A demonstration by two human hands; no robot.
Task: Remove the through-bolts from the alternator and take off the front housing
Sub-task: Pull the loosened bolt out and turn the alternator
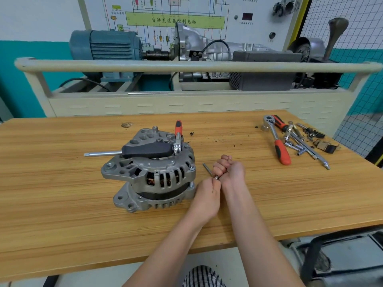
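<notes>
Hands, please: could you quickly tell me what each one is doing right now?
Left hand: pinches the head end of the through-bolt.
Right hand: fist curled around the same bolt.

Our left hand [207, 190] curled, fingers pinching w/ thumb, our right hand [229, 169] fisted just beside it, knuckles up, both forearms bare, wrists nearly touching

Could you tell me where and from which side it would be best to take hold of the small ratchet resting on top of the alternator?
Probably by the orange handle of the small ratchet, coming from above at the far side. The handle sticks up and away from the alternator, free of the housing, while its chrome head sits low beside the black-handled tool, leaving little room for fingers.
</notes>
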